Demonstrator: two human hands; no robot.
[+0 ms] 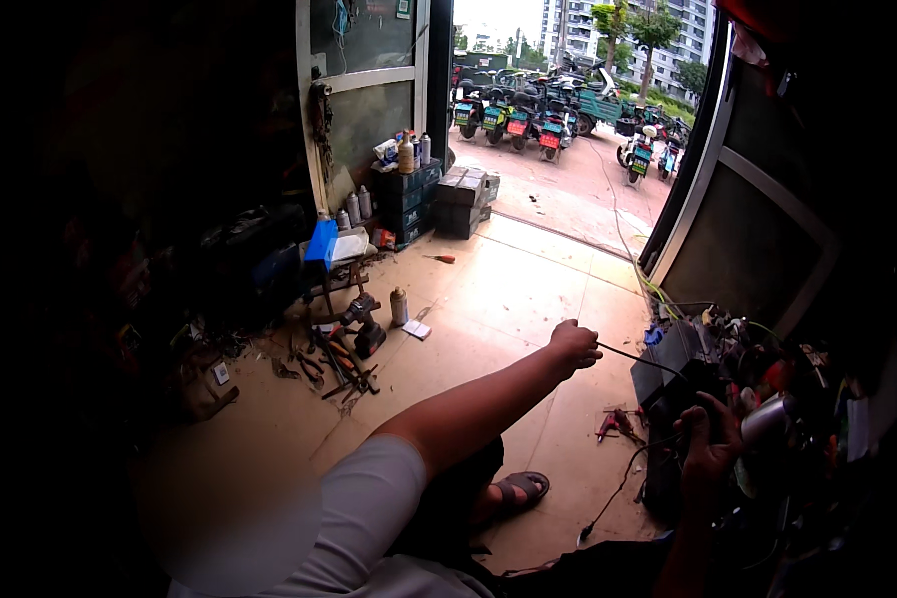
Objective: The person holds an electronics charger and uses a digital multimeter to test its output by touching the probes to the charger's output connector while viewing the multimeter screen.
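Note:
My left hand (574, 346), at the end of an outstretched arm, is closed round a thin dark cable (638, 358). From that fist the cable runs right toward a dark box-shaped unit (670, 361). My right hand (710, 439) is in shadow beside the unit, its fingers curled round a dark cord (628, 470). The cord droops from this hand to a small light-coloured end (584, 535) near the floor. Whether cable and cord are one piece is hidden in the dark. Next to my right hand is a silvery cylinder (767, 419).
Red-handled tools (620, 426) lie by the unit. On the left floor are a cordless drill (365, 324), pliers (311, 371) and a spray can (399, 306). A screwdriver (443, 259) lies farther off. Stacked boxes (460, 199) stand by the doorway; scooters (538, 118) are parked outside.

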